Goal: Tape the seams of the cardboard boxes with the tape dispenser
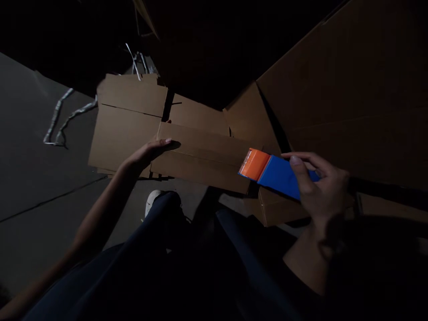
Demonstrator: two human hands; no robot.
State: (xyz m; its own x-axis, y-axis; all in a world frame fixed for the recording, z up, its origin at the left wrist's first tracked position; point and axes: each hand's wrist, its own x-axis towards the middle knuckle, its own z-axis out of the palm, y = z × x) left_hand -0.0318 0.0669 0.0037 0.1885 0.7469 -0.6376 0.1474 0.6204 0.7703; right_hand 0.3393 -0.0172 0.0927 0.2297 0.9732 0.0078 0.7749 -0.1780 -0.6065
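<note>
My left hand [147, 153] grips the left end of a long, narrow cardboard box [203, 158], thumb on its upper face and the other fingers mostly hidden behind it. A lengthwise seam or crease runs along that face. My right hand [319, 185] is closed around a blue and orange tape dispenser [281, 174], with the thumb on its blue body. The dispenser's orange, toothed head points left and overlaps the right end of the box in view; whether it touches the cardboard I cannot tell.
Flattened cardboard [129, 120] lies stacked on the grey floor [30, 187] beyond my left hand. Strips of shiny, crumpled material [60, 116] lie at the left. A large cardboard panel [361, 98] rises on the right, and a smaller carton [281, 207] sits below the dispenser. The scene is dark.
</note>
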